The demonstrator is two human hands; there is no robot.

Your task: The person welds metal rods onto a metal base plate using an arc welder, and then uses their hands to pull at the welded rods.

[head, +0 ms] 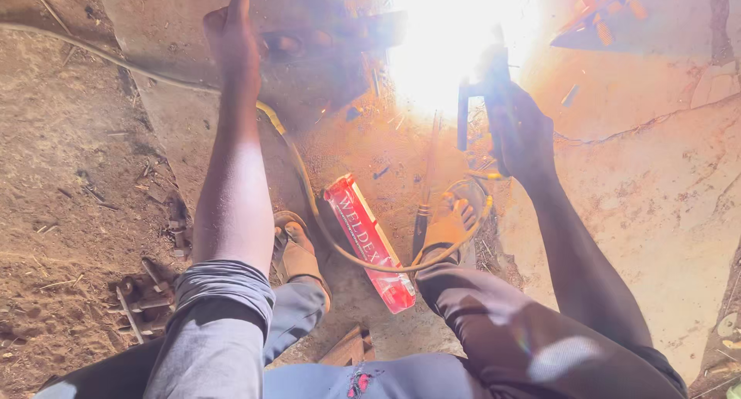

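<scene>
My right hand (pixel 519 129) grips a dark welding electrode holder (pixel 480 82), its tip lost in a blinding white arc flare (pixel 455 36) on the ground ahead. My left hand (pixel 231 36) is stretched forward with fingers closed, resting by a dark metal piece (pixel 332 36) beside the flare; what it grips is hidden in shadow. A yellow cable (pixel 309 191) runs from near my left arm, loops past my sandalled feet (pixel 297 252) and returns toward the holder.
A red box of welding rods (pixel 370 241) lies between my feet. Scrap metal pieces (pixel 143 299) sit on the dirt at lower left. Orange metal parts (pixel 602 17) lie at upper right. A cracked concrete slab (pixel 656 191) spreads to the right.
</scene>
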